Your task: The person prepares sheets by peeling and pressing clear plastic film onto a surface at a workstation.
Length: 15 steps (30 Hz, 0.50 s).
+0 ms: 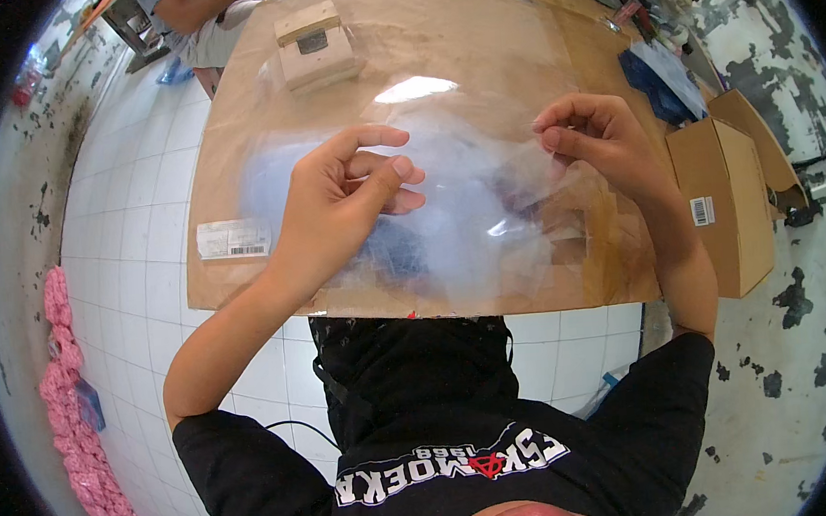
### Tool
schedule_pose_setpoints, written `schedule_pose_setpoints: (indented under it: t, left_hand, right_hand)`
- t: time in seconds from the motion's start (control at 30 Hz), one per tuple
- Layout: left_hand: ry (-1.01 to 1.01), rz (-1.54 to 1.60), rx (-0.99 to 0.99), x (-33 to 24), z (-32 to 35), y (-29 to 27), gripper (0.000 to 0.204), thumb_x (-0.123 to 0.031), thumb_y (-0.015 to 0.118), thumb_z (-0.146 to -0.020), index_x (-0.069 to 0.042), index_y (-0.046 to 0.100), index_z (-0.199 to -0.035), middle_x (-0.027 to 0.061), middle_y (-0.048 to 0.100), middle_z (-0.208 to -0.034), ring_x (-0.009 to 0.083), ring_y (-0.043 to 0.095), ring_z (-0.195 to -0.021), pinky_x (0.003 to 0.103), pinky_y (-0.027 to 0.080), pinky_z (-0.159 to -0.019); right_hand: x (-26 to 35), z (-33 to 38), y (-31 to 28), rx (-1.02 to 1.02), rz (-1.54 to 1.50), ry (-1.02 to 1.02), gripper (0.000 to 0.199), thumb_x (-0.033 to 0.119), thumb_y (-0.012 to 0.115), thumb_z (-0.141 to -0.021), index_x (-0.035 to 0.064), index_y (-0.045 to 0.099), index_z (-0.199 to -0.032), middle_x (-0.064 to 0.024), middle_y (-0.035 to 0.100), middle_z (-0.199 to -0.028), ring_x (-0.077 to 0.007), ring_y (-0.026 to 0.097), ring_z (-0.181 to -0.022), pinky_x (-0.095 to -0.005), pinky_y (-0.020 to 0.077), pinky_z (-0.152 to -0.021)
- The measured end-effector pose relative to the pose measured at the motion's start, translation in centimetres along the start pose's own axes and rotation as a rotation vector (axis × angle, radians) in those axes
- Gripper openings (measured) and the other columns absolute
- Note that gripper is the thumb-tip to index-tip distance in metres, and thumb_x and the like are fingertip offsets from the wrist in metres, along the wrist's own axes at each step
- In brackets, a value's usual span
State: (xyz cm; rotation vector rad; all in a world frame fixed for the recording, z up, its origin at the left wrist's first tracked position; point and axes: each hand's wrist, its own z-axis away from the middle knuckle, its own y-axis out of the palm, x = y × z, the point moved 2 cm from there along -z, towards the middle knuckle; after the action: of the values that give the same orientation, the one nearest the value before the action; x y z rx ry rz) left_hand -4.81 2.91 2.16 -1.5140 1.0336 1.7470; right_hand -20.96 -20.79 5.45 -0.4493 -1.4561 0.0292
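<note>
Clear plastic film (458, 217) lies in a loose, shiny, hazy heap over the middle of the brown-covered table (437, 29). Above its left part is my left hand (347, 182), fingers curved and the index finger apart from the thumb, with nothing visible in them. My right hand (600, 142) is raised over the right part, its thumb and index finger brought together at the edge of a thin, see-through piece of film (530, 166). The film is so clear that its outline is hard to follow.
A wooden block (318, 60) with a dark metal piece stands toward the far left. A white label (233, 239) lies at the table's left edge. To the right is an open cardboard box (727, 206). Another person (200, 25) sits beyond the far left corner. A pink bundle (77, 411) lies by the wall.
</note>
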Motion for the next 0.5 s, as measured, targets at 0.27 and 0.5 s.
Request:
schedule_pose_setpoints:
  t: [0.27, 0.5]
  left_hand:
    - [-0.015, -0.172, -0.01, 0.0, 0.5, 0.1, 0.013, -0.004, 0.058, -0.09, 0.004, 0.057, -0.101, 0.0135, 0.069, -0.081, 0.0144, 0.069, -0.073, 0.023, 0.054, -0.063]
    - [-0.081, -0.198, 0.004, 0.0, 0.0, -0.3, 0.014, -0.003, 0.055, -0.088, 0.006, 0.057, -0.098, 0.0133, 0.067, -0.075, 0.015, 0.068, -0.07, 0.024, 0.056, -0.059]
  right_hand:
    - [-1.5, 0.5, 0.8, -0.156, 0.007, 0.081, 0.014, 0.009, 0.069, -0.086, -0.0013, 0.066, -0.095, -0.0022, 0.065, -0.076, -0.0086, 0.061, -0.061, -0.021, 0.0505, -0.057]
    - [-2.3, 1.3, 0.4, -0.206, 0.084, -0.241, 0.005, 0.002, 0.065, -0.087, 0.0027, 0.064, -0.092, -0.006, 0.066, -0.088, -0.0114, 0.063, -0.074, -0.0245, 0.0532, -0.065]
